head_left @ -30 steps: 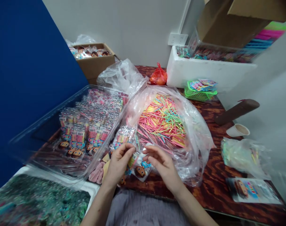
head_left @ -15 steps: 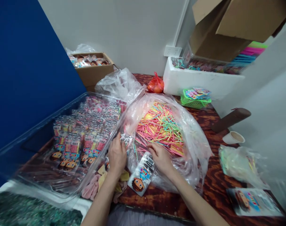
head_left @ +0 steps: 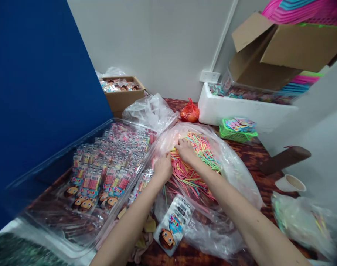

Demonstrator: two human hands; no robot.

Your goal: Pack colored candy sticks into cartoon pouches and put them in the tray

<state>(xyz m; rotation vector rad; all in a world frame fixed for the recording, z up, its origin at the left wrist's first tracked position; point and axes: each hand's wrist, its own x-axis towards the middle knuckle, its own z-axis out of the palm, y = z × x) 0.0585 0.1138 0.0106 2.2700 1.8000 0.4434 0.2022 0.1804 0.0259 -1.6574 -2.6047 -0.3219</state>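
Observation:
A loose pile of thin coloured sticks [head_left: 203,147], pink, yellow, green and blue, lies in a large clear plastic bag [head_left: 237,177]. At the pile's left edge is my left hand [head_left: 163,168], its fingers curled in. My right hand [head_left: 185,149] reaches over the pile's upper left, fingers bent and pinched together close to the left fingertips. Whatever either hand grips is too small and hidden to make out. Below them a flat printed pouch [head_left: 174,225] with a cartoon face lies on the bag's near edge. Several filled packets [head_left: 143,183] sit beside my left wrist.
On the left stands a clear plastic tray [head_left: 82,247] with rows of filled packets [head_left: 102,173]. Behind are a carton [head_left: 124,99], a red bag of fruit [head_left: 190,111] and a white foam box [head_left: 240,111]. To the right are a green basket [head_left: 237,136], a brown bottle [head_left: 286,159] and a paper cup [head_left: 290,183].
Both hands have moved forward, from near the printed pouch and packets to the stick pile. The pouch stays lying on the bag. The camera view has tilted and shifted.

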